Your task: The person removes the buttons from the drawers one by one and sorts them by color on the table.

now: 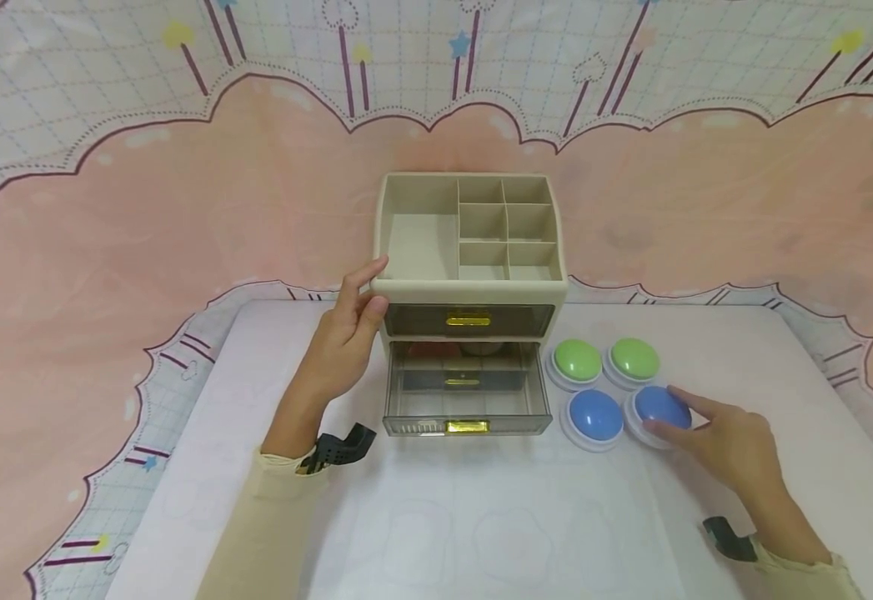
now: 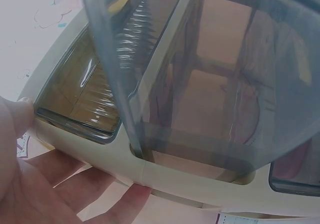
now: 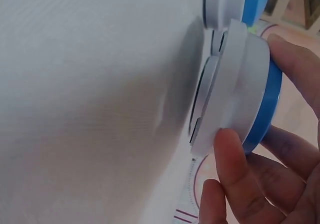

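Note:
A cream drawer organizer stands on the white table. My left hand holds its left side, thumb at the front edge and fingers along the side wall. Below the top drawer, a smoky clear drawer is pulled out. My right hand pinches a round push button with a blue dome and white base. In the right wrist view this button is tilted, its underside partly facing the table. Beside it are another blue button and two green buttons.
The organizer's top has one large compartment and several small ones. A closed dark drawer sits above the pulled-out one. Reddish and dark shapes show dimly at the open drawer's back. A patterned pink cloth hangs behind the table.

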Action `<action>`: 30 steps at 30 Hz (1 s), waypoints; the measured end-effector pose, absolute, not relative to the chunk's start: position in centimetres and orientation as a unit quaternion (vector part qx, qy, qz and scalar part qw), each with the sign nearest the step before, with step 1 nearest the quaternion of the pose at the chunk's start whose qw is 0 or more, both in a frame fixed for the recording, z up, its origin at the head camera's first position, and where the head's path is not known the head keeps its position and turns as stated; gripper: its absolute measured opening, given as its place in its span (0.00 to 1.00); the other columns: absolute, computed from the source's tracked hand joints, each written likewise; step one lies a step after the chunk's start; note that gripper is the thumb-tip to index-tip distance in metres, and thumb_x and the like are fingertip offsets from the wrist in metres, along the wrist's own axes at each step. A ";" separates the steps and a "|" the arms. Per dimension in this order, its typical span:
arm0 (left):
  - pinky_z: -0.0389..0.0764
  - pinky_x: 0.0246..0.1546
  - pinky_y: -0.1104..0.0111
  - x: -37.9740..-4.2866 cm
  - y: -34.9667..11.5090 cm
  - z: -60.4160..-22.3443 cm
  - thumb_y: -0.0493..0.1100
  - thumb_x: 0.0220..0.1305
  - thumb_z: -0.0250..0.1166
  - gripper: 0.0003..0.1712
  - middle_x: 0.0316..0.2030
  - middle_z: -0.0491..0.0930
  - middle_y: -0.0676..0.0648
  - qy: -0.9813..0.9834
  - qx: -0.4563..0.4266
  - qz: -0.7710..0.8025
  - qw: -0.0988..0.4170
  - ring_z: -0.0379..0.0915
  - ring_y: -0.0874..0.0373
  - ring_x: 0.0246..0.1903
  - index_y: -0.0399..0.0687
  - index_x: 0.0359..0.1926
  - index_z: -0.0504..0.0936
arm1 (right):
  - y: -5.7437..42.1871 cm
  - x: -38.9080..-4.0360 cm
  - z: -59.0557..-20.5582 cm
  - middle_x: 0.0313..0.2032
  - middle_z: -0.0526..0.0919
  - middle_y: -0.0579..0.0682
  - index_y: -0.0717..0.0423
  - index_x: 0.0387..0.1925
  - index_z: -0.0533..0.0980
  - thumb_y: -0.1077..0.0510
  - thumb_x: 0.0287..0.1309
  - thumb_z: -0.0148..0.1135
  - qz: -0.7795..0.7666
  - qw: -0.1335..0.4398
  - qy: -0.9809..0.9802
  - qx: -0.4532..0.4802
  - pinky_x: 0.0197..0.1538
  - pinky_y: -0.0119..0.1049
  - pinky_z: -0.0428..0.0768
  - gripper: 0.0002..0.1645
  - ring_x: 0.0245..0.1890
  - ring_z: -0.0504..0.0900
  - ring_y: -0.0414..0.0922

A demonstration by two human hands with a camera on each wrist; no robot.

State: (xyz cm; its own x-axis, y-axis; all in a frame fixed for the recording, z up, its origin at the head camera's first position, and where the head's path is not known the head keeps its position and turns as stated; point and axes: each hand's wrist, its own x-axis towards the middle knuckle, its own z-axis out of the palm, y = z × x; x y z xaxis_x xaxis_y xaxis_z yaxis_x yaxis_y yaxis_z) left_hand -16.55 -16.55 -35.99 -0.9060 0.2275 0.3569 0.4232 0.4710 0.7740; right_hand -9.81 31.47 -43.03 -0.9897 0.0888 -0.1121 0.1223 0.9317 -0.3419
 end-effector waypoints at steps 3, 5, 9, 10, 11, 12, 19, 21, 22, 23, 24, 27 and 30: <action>0.72 0.52 0.50 -16.5 -16.5 -36.0 0.46 0.82 0.48 0.28 0.58 0.78 0.32 -0.850 -0.188 -0.482 0.099 0.74 0.43 0.50 0.62 0.77 0.55 | 31.4 -9.8 -43.2 0.31 0.85 0.53 0.55 0.70 0.72 0.20 0.52 0.64 -0.175 0.061 0.981 0.058 0.32 0.36 0.68 0.57 0.34 0.77 0.50; 0.73 0.55 0.48 -16.5 -16.5 -36.0 0.45 0.82 0.48 0.28 0.60 0.78 0.32 -0.850 -0.186 -0.483 0.098 0.75 0.43 0.54 0.63 0.77 0.55 | 31.4 -9.8 -43.4 0.33 0.86 0.54 0.56 0.70 0.71 0.19 0.50 0.64 -0.175 0.067 0.981 0.059 0.33 0.36 0.68 0.59 0.34 0.78 0.50; 0.72 0.59 0.46 -16.5 -16.4 -36.0 0.47 0.82 0.48 0.28 0.63 0.76 0.32 -0.847 -0.190 -0.486 0.096 0.75 0.42 0.60 0.62 0.77 0.55 | 31.4 -9.7 -43.8 0.32 0.86 0.53 0.56 0.70 0.71 0.19 0.49 0.66 -0.175 0.062 0.981 0.056 0.32 0.34 0.68 0.60 0.33 0.78 0.48; 0.72 0.61 0.45 -16.5 -16.4 -36.0 0.48 0.82 0.47 0.28 0.64 0.75 0.32 -0.847 -0.191 -0.486 0.096 0.74 0.42 0.62 0.62 0.77 0.55 | 31.4 -9.7 -43.9 0.32 0.86 0.53 0.56 0.70 0.71 0.20 0.49 0.67 -0.174 0.058 0.982 0.054 0.32 0.34 0.67 0.59 0.32 0.78 0.48; 0.72 0.61 0.45 -16.6 -16.4 -36.0 0.48 0.82 0.47 0.28 0.64 0.75 0.32 -0.847 -0.192 -0.486 0.096 0.74 0.42 0.63 0.62 0.77 0.55 | 31.4 -9.7 -44.0 0.32 0.86 0.54 0.57 0.70 0.71 0.20 0.49 0.67 -0.175 0.055 0.982 0.052 0.32 0.34 0.67 0.59 0.32 0.78 0.48; 0.72 0.62 0.44 -16.5 -16.4 -36.0 0.49 0.82 0.47 0.28 0.65 0.75 0.32 -0.847 -0.192 -0.485 0.096 0.74 0.42 0.64 0.62 0.77 0.55 | 31.3 -9.7 -44.0 0.32 0.86 0.54 0.57 0.70 0.72 0.21 0.49 0.68 -0.175 0.051 0.982 0.051 0.32 0.34 0.67 0.59 0.32 0.78 0.48; 0.72 0.60 0.45 -16.5 -16.5 -36.0 0.49 0.82 0.47 0.28 0.64 0.76 0.32 -0.848 -0.193 -0.484 0.095 0.75 0.42 0.60 0.63 0.77 0.54 | 31.2 -9.8 -44.1 0.37 0.87 0.57 0.56 0.70 0.71 0.22 0.49 0.69 -0.179 0.048 0.981 0.052 0.32 0.33 0.67 0.58 0.34 0.78 0.49; 0.72 0.60 0.45 -16.5 -16.6 -36.0 0.49 0.82 0.48 0.28 0.64 0.76 0.32 -0.848 -0.194 -0.485 0.093 0.75 0.42 0.61 0.63 0.77 0.54 | 31.2 -9.8 -44.1 0.38 0.87 0.59 0.56 0.70 0.71 0.23 0.49 0.69 -0.181 0.053 0.981 0.054 0.33 0.33 0.67 0.58 0.34 0.78 0.49; 0.72 0.61 0.45 -16.5 -16.6 -36.0 0.49 0.82 0.48 0.28 0.65 0.76 0.33 -0.848 -0.193 -0.485 0.093 0.75 0.42 0.62 0.63 0.77 0.54 | 31.2 -9.8 -44.1 0.40 0.87 0.60 0.56 0.71 0.70 0.23 0.49 0.69 -0.183 0.057 0.980 0.056 0.33 0.33 0.68 0.58 0.35 0.79 0.49; 0.72 0.61 0.45 -16.5 -16.6 -36.0 0.49 0.82 0.48 0.28 0.65 0.76 0.32 -0.848 -0.193 -0.485 0.093 0.74 0.42 0.62 0.63 0.77 0.54 | 31.2 -9.8 -44.2 0.41 0.87 0.60 0.56 0.71 0.70 0.22 0.49 0.69 -0.183 0.060 0.980 0.057 0.33 0.33 0.68 0.59 0.35 0.79 0.49; 0.72 0.60 0.45 -16.5 -16.6 -36.0 0.49 0.82 0.47 0.28 0.64 0.76 0.32 -0.848 -0.193 -0.485 0.094 0.75 0.42 0.61 0.63 0.77 0.54 | 31.2 -9.8 -44.2 0.42 0.87 0.62 0.56 0.71 0.70 0.22 0.49 0.69 -0.185 0.062 0.979 0.057 0.33 0.33 0.69 0.59 0.35 0.79 0.49; 0.72 0.62 0.44 -16.5 -16.6 -35.9 0.49 0.82 0.47 0.27 0.65 0.75 0.32 -0.849 -0.193 -0.482 0.098 0.74 0.42 0.63 0.63 0.77 0.55 | 31.2 -9.8 -44.2 0.45 0.86 0.65 0.57 0.72 0.69 0.22 0.49 0.69 -0.187 0.070 0.978 0.057 0.33 0.33 0.70 0.60 0.36 0.80 0.50; 0.72 0.61 0.43 -16.5 -16.6 -36.0 0.48 0.83 0.47 0.27 0.65 0.75 0.32 -0.849 -0.194 -0.481 0.101 0.74 0.41 0.63 0.62 0.77 0.55 | 31.2 -9.9 -44.3 0.47 0.85 0.66 0.57 0.72 0.68 0.23 0.50 0.69 -0.190 0.072 0.978 0.055 0.32 0.33 0.70 0.60 0.37 0.81 0.50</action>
